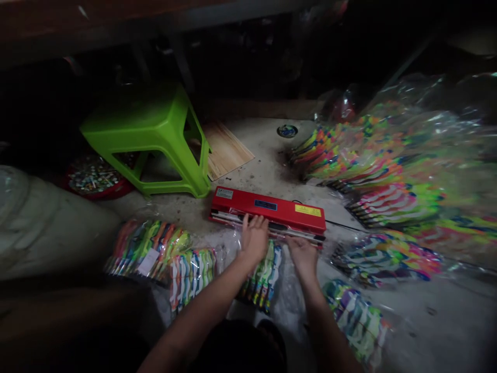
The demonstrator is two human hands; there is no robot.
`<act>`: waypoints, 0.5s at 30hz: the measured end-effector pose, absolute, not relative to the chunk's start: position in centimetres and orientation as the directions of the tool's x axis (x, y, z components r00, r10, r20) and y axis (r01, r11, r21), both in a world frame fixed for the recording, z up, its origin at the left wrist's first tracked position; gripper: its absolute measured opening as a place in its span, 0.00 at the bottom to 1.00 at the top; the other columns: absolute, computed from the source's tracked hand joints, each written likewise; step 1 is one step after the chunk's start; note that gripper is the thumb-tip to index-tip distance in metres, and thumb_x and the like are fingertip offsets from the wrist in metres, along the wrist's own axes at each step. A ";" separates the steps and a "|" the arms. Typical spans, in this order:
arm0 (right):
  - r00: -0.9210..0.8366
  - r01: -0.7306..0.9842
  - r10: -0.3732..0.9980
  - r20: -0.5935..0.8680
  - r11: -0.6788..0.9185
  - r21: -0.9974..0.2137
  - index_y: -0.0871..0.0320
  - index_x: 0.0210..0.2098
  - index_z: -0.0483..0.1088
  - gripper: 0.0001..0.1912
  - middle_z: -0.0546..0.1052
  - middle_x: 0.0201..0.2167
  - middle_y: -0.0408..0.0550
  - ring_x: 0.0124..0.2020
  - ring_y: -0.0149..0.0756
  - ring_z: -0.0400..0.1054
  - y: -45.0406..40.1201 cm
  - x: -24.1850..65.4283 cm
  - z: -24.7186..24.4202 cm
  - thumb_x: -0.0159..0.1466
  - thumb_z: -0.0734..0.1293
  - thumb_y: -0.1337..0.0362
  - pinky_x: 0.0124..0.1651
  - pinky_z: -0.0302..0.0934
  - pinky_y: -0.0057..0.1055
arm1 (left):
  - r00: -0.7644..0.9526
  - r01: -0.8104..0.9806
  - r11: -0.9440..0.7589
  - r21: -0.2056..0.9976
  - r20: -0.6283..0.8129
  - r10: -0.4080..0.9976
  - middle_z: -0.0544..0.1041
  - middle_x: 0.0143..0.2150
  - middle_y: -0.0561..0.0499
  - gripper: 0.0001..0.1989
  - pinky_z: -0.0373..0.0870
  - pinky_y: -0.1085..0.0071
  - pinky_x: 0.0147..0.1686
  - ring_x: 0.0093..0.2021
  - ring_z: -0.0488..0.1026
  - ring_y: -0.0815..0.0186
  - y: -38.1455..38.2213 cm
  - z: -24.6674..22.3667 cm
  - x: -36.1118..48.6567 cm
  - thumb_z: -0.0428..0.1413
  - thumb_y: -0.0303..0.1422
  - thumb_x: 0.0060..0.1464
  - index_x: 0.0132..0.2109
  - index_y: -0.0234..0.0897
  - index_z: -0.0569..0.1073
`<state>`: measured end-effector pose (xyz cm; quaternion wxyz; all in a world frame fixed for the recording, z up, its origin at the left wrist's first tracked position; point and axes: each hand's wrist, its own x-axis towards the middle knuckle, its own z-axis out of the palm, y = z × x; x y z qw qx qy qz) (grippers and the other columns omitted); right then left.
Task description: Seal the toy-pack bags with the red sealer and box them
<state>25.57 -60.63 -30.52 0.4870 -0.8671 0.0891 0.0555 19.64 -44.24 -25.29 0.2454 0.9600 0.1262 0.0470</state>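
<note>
A long red heat sealer (248, 202) lies on the floor in front of me. My left hand (255, 235) rests on its sealing bar, with the fingers stretched out over the black grip. At the right part of the bar, my right hand (304, 254) is closed with its fingertips pinched on the edge of a clear plastic bag (289, 274). Between my forearms, the bag's row of colourful pen-like pieces (267, 277), green, white and blue, lies in front of the sealer. My left wrist hides some of them.
A green plastic stool (163, 129) stands at the left, with a red basin (101, 194) of small pieces and a pale sack (46, 223) nearby. Filled bags (149, 246) lie left; a large heap of bags (388, 176) fills the right. A wooden board (229, 150) lies behind.
</note>
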 end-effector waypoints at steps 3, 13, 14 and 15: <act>0.983 0.100 0.183 -0.013 -0.594 -0.798 0.60 0.39 0.80 0.27 0.80 0.37 0.57 0.38 0.45 0.73 -58.0 27.3 -27.6 0.60 0.67 0.42 0.42 0.66 0.35 | 0.987 0.135 -0.947 0.293 -0.120 0.104 0.70 0.70 0.32 0.26 0.55 0.53 0.76 0.73 0.65 0.52 -45.0 -26.0 19.3 0.50 0.36 0.72 0.69 0.23 0.71; 0.395 0.794 0.903 -0.171 -0.429 -0.431 0.58 0.46 0.79 0.14 0.72 0.59 0.60 0.56 0.47 0.67 -42.9 30.2 -24.8 0.68 0.62 0.71 0.53 0.64 0.35 | 0.975 -0.002 -0.953 0.303 -0.211 -0.069 0.80 0.55 0.29 0.22 0.66 0.55 0.70 0.61 0.77 0.49 -43.1 -25.5 18.5 0.48 0.29 0.71 0.61 0.21 0.79; 0.419 0.769 0.895 -0.153 -0.440 -0.464 0.59 0.42 0.77 0.11 0.73 0.57 0.60 0.55 0.46 0.68 -43.2 30.4 -25.0 0.67 0.63 0.71 0.53 0.64 0.36 | 0.974 -0.002 -0.950 0.312 -0.215 -0.073 0.81 0.53 0.30 0.21 0.66 0.55 0.70 0.60 0.78 0.50 -43.1 -25.6 18.6 0.48 0.29 0.71 0.59 0.22 0.80; 0.482 0.703 0.866 -0.133 -0.473 -0.531 0.60 0.37 0.75 0.08 0.74 0.53 0.61 0.52 0.45 0.68 -43.9 30.6 -25.1 0.66 0.63 0.70 0.54 0.64 0.37 | 0.976 0.001 -0.947 0.322 -0.208 -0.070 0.81 0.54 0.31 0.21 0.65 0.56 0.71 0.61 0.78 0.51 -43.1 -25.7 18.5 0.49 0.29 0.71 0.59 0.23 0.80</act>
